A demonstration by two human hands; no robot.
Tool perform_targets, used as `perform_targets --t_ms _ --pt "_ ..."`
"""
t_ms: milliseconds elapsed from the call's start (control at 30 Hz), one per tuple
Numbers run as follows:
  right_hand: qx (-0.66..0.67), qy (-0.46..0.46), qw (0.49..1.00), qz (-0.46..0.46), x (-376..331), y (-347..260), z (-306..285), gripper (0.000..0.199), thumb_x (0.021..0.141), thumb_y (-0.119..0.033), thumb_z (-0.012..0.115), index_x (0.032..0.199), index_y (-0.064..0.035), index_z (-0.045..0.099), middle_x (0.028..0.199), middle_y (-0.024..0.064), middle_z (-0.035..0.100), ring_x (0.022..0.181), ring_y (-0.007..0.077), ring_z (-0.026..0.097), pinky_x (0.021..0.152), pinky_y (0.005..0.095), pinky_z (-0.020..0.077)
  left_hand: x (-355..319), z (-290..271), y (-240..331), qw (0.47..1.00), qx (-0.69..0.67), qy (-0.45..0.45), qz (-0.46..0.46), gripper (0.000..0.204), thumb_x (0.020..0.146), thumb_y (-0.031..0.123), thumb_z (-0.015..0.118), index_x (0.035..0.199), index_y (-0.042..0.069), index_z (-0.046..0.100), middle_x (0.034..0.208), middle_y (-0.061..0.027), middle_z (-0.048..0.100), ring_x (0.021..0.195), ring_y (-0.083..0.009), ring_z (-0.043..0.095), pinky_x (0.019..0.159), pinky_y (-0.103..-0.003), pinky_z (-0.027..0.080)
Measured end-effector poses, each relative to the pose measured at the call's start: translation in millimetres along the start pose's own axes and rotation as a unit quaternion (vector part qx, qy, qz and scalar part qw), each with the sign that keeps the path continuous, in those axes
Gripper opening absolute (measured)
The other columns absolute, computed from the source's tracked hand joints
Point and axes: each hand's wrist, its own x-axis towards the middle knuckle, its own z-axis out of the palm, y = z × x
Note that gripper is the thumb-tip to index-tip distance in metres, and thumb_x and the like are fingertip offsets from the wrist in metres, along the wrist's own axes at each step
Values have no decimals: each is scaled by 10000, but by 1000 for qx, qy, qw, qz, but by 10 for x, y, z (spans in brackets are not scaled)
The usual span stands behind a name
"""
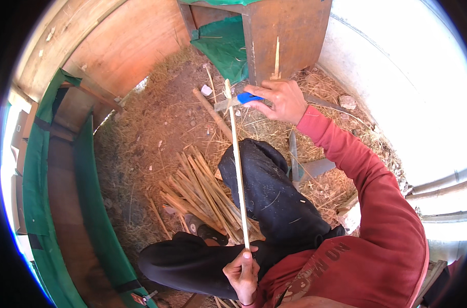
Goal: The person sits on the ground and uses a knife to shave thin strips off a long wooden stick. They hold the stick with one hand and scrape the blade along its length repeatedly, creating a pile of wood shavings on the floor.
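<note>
Your left hand (242,272) grips a strip (238,174), right hand (279,100) a blue-and-grey blade (249,97); white wall (398,92) bounds strawy floor (156,120) at two o'clock.

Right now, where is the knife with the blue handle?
In the head view, the blue-handled knife is at upper centre, in the right hand, its blade crossing the pale strip near the strip's far end.
</note>
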Motion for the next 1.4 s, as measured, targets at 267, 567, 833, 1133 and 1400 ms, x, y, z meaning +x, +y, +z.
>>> perform_targets --t_ms 267,567,833,1133,1400 --pt "-110 77 986 -97 -107 430 44 456 791 -411 762 1229 -309 682 706 -27 491 595 161 539 511 320 454 47 110 21 1000 -8 -16 -11 367 1018 235 587 872 -92 672 477 12 427 416 -23 311 413 -236 178" --pt "-119 49 959 252 -294 954 16 426 875 -492 679 1197 -215 707 728 63 626 647 246 618 615 372 487 68 -13 32 995 -88 42 27 388 1038 270 540 988 -113 578 428 34 351 331 -19 241 338 -209 153" --pt "-15 -343 758 555 -3749 809 1153 382 922 -341 594 1191 -83 676 965 244 692 860 426 678 802 501 531 215 14 101 995 -70 31 58 277 1044 255 525 940 -1 504 535 27 395 329 -17 247 320 -195 159" --pt "-5 -318 759 569 -4085 -590 1150 739 785 -305 799 1355 -31 415 1143 306 602 1026 467 618 882 501 513 194 268 149 997 -47 62 13 237 1055 244 491 927 45 490 726 10 392 390 -35 302 354 -208 169" --pt "199 -130 622 746 -4155 -537 1252 504 861 -349 712 1226 -45 542 876 217 667 765 338 677 680 411 533 175 194 286 998 36 16 -52 257 1074 286 458 992 44 483 638 48 310 435 -30 300 395 -218 198"
